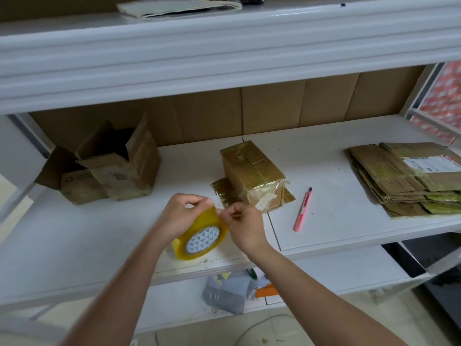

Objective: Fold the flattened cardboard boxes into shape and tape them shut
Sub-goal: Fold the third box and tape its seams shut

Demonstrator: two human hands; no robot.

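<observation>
White shelf | two hands pinch one tape roll | one taped box

pink cutter, white shelf

soft even daylight, faint shadows, wide-angle bending and blur at edges.

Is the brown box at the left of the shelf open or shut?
Open. The brown box has its top flaps standing up and spread apart, and its dark inside shows between them.
</observation>
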